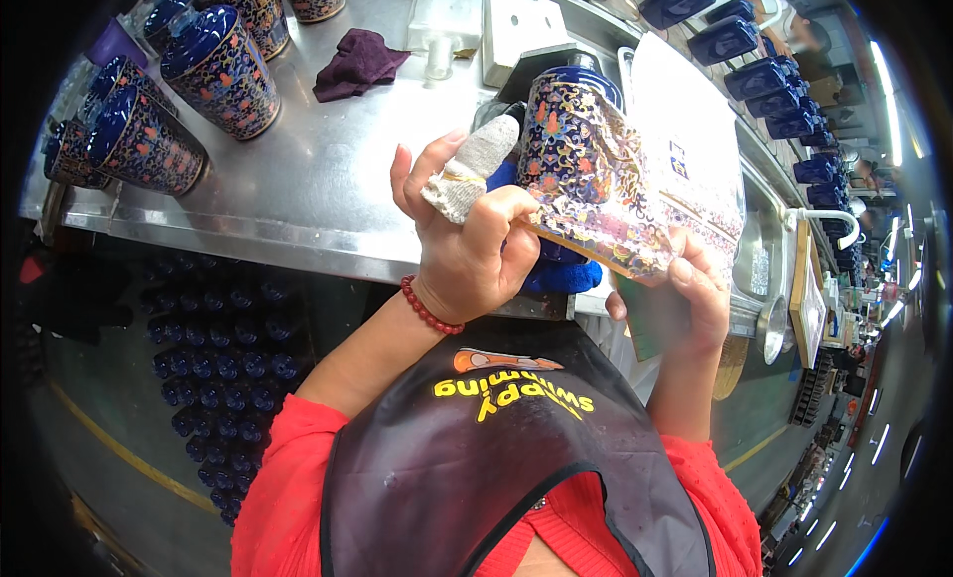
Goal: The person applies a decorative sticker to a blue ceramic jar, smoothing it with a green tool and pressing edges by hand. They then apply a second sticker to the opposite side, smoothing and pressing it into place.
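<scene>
A thin, see-through decal sheet (606,242) with a colourful floral pattern stretches between my hands. My left hand (475,255) pinches its left edge between thumb and finger; a grey cloth cover (486,148) wraps one of its fingers. At the right, my right hand (703,304) grips the sheet's lower edge between thumb and fingers. A flat green piece (640,324) shows below that hand, too blurred to name. Just behind the sheet lies a dark blue bottle (558,130) with the same floral pattern, partly covered by the sheet. Blue cloth (566,277) shows beneath it.
Several patterned blue jars (223,71) stand on the metal worktable (298,195) at the left. A purple cloth (359,65) and a clear container (444,21) lie farther back. White printed paper (685,111) is beyond my right hand. Rows of blue bottles (725,39) line the right side.
</scene>
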`<state>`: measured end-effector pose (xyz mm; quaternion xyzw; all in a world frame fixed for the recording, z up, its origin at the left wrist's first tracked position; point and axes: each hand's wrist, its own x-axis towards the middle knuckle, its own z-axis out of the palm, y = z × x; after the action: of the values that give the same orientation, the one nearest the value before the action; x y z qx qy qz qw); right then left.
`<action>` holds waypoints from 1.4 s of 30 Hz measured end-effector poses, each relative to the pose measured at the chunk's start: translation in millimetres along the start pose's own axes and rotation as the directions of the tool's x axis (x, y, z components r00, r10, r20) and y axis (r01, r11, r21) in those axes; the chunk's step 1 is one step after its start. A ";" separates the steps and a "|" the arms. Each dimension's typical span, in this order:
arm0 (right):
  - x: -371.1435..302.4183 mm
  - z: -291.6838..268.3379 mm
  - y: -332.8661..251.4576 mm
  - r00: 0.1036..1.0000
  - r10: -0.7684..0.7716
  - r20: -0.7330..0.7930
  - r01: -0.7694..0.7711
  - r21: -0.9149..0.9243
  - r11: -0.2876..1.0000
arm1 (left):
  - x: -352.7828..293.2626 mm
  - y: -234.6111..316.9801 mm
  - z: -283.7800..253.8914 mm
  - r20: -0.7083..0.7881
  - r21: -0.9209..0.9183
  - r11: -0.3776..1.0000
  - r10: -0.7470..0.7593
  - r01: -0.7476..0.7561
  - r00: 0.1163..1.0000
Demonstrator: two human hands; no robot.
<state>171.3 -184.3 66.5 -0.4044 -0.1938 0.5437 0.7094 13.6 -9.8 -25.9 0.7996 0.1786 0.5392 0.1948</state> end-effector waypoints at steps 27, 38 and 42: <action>-5.6 -14.6 -1.9 1.000 0.013 -0.021 -0.015 -0.084 0.996 | -13.5 -2.8 0.1 0.016 0.147 0.982 0.119 -0.121 0.993; -4.1 -26.0 -2.5 0.999 -0.014 -0.029 0.008 -0.216 0.976 | -33.0 -5.2 -10.6 0.073 0.058 0.996 0.068 -0.072 0.995; -3.2 -29.7 -3.7 0.997 -0.003 -0.076 -0.015 -0.227 0.974 | -36.4 -1.7 -15.8 0.122 0.102 0.993 0.045 -0.057 0.992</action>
<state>193.7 -198.4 52.2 -0.5039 -0.2264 0.5043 0.6636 -14.2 -24.5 -50.2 0.8439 0.1743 0.4851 0.1488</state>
